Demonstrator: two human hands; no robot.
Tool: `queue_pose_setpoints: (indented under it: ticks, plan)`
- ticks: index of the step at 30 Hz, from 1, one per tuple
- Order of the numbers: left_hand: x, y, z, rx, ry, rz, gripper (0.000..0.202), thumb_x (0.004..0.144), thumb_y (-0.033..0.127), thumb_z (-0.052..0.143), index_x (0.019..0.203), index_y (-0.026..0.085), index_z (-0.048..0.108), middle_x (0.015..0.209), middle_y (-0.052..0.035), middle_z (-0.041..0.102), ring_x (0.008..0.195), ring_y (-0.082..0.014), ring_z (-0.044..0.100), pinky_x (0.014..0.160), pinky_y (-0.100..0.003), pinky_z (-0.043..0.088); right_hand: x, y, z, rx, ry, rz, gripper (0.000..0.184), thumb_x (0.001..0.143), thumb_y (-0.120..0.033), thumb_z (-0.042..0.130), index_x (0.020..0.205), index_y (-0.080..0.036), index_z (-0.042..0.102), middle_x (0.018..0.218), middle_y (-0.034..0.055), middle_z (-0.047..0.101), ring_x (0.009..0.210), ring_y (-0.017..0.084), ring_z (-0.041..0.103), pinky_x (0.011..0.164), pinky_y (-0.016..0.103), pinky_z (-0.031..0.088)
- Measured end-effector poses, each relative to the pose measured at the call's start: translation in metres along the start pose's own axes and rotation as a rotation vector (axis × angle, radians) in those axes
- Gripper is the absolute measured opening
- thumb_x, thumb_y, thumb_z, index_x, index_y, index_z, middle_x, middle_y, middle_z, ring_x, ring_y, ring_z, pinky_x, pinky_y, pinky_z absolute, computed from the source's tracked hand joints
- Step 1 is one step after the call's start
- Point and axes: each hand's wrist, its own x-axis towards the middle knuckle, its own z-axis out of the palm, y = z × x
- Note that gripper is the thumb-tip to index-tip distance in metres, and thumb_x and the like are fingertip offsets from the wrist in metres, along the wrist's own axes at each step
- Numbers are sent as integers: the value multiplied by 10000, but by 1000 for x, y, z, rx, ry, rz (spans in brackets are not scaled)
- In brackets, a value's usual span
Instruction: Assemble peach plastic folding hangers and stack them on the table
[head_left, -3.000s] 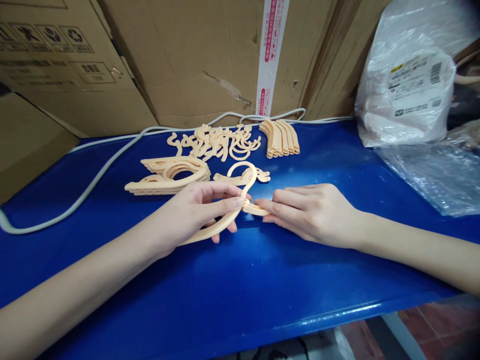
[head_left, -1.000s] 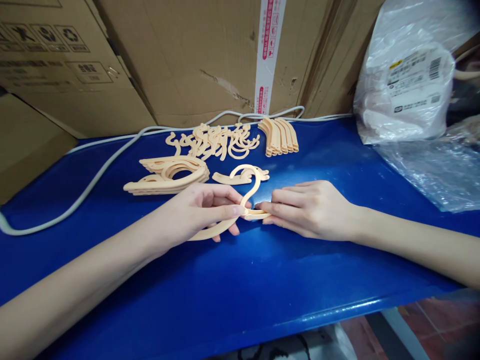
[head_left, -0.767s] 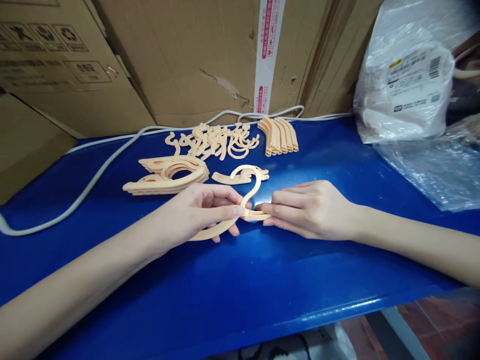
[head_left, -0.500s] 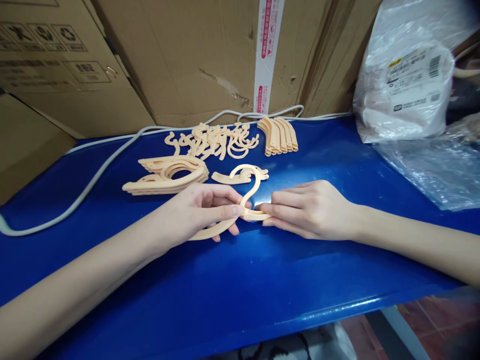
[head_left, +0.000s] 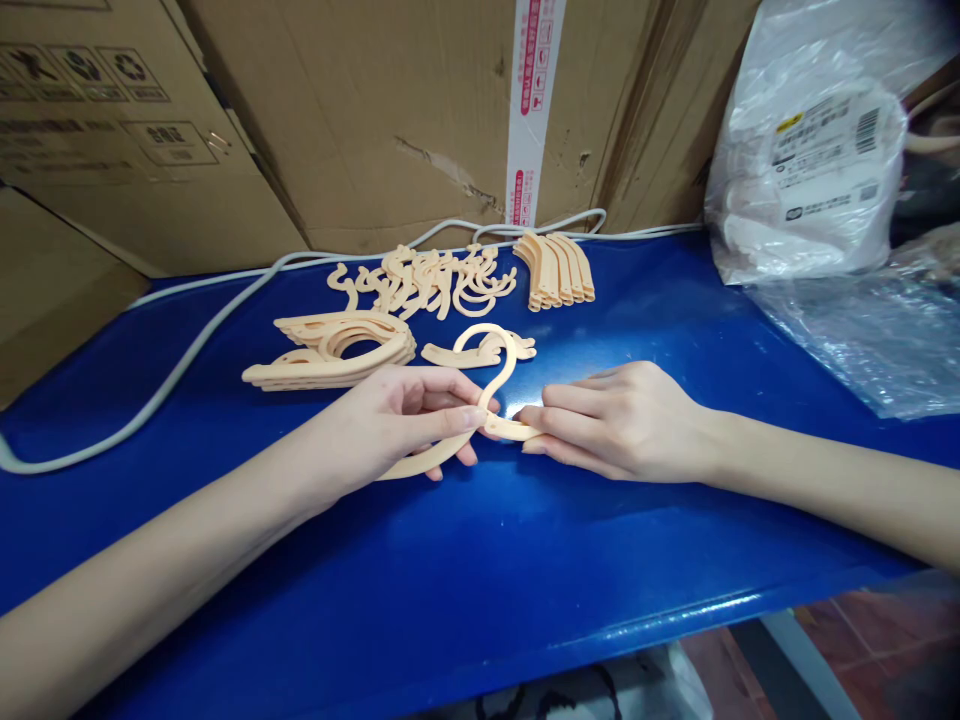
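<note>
Two hands work on one pale, hook-topped item, raised over the middle of the tabletop (head_left: 480, 580). The left hand (head_left: 401, 420) grips the junction between thumb and fingers: the hook (head_left: 510, 370) rises from it, and the left arm piece (head_left: 431, 462) curves below the hand toward the wrist. The right hand (head_left: 622, 425) has its fingers clamped on the right arm piece (head_left: 511, 429).

Progress is judged partial. All three parts meet, but a secure joint is not confirmed. Toward the far left corner lies a stack (head_left: 330, 375) of nested pieces, apparently completed. Remaining stock appears to comprise the loose hooks (head_left: 420, 280) along the far edge, the bundled arms (head_left: 555, 272) to their right, and the spare pieces (head_left: 457, 356) just beyond the held hook.

Limitations: the left thumb covers part of the junction; the right fingers conceal the outer end of their piece; the left piece's far end is hidden by the hand. Overlap prevents a count of the loose hooks. Contents of the plastic bag (head_left: 810, 170) at the far right corner cannot be established.
</note>
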Motion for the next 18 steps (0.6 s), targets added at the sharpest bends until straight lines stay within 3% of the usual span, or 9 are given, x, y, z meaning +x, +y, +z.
queue_pose_setpoints:
  ticks: [18]
  plan:
    - [-3,0,3,93,39,71,172,832,308,657,906,156,688,674,18,702,618,-86,658,519,-107,501,-1,-2,1,23,-47,59,411,1060,-367,323,864,-178,630,661,-24,586,475,101,467,458,298,216]
